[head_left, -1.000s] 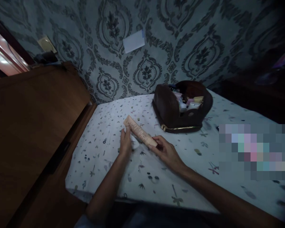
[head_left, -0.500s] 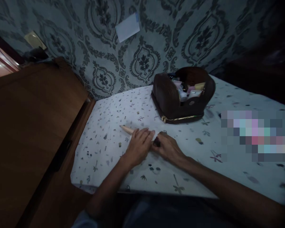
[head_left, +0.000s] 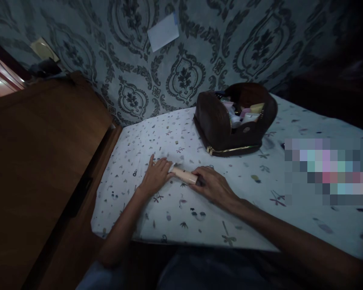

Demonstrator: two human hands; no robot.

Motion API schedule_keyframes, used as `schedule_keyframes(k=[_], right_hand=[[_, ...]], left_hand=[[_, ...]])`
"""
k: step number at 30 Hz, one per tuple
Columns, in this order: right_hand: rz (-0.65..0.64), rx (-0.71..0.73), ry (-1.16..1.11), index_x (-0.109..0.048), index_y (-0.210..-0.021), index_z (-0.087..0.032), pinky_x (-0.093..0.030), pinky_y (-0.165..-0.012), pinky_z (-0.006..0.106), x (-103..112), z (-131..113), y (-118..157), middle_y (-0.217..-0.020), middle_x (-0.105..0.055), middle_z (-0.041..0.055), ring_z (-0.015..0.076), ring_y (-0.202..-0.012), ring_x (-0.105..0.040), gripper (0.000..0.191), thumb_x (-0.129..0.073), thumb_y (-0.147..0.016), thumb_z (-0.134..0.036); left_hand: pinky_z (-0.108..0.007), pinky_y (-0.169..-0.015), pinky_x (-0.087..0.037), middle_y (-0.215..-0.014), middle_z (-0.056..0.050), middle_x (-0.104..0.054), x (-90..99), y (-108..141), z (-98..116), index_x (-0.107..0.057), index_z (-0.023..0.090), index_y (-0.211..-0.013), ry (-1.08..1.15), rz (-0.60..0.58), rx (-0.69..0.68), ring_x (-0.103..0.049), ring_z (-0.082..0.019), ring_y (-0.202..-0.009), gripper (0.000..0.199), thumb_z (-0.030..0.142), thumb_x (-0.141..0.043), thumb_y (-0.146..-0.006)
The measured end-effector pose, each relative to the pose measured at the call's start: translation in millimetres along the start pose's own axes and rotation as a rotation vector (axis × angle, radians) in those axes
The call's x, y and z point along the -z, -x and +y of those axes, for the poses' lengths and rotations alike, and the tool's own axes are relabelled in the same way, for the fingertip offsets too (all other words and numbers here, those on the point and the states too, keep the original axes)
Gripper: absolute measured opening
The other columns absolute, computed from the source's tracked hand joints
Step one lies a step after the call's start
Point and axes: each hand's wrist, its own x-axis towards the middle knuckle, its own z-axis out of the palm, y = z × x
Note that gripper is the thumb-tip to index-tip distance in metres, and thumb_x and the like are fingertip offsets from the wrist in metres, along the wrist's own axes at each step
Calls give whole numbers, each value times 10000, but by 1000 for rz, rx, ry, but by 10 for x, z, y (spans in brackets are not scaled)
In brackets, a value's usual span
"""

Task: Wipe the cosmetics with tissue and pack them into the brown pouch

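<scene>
A beige cosmetic tube (head_left: 184,176) with a dark cap lies at a slant just above the tabletop, between my two hands. My right hand (head_left: 213,185) is closed around the capped end, thumb and fingers pinching it. Over the tapered left end lies my left hand (head_left: 157,173), back of the hand up, with fingers bent and the little finger lifted. A thin white piece like a tissue (head_left: 173,166) pokes out between its fingertips and the tube. Most of the tube's left end is hidden under that hand.
An open brown toiletry bag (head_left: 230,133) with several bottles and tubes inside stands behind my hands, near the patterned wall. The table (head_left: 121,209) has a white printed cover. A brown wooden panel (head_left: 42,161) borders it on the left. A blurred patch covers something at right.
My left hand has slid left along the tube, away from my right hand, baring the tube's middle. My right hand keeps its hold at the cap and has hardly moved.
</scene>
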Motion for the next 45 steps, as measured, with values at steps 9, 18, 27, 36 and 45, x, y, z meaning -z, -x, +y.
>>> schedule_keyframes(k=[9,18,27,36,45], right_hand=[[-31,81,-23,-619,-958,-214,-472,-706,323,38,-21,27,-901,-650,48,221,-837,-597,184,-651,-818,-329],[-79,89,-11,-666,-1006,-187,-467,-714,343,73,-57,9,-893,-681,77,236,-836,-599,265,-602,-874,-408],[-11,241,-17,-654,-1001,-173,-487,-753,366,-4,33,24,-899,-665,86,250,-873,-592,209,-640,-871,-337],[24,393,147,-615,-995,-178,-516,-748,378,-35,11,84,-929,-649,88,253,-896,-568,115,-622,-896,-237],[2,347,151,-620,-1052,-199,-536,-724,374,-25,11,79,-946,-652,83,256,-911,-596,172,-613,-881,-208]], left_hand=[[-491,-1181,-324,-1383,-156,-600,-31,310,-428,-510,163,-1348,-386,-102,99,-535,-215,-1326,397,337,-358,-1026],[-488,-1160,-369,-1407,-134,-587,-58,303,-328,-515,163,-1367,-353,-61,203,-512,-218,-1353,428,287,-269,-1039],[-482,-1176,-303,-1264,-111,-667,-217,191,126,-531,161,-1318,-404,-86,-90,-552,-221,-1284,367,303,-354,-1029],[-425,-977,-408,-878,-71,-663,-158,72,141,-625,158,-958,-438,-147,-131,-601,-216,-888,351,394,-371,-1018],[-308,-742,-383,-688,-25,-567,51,154,-256,-515,208,-686,-115,39,328,-539,-192,-718,334,422,-459,-936]])
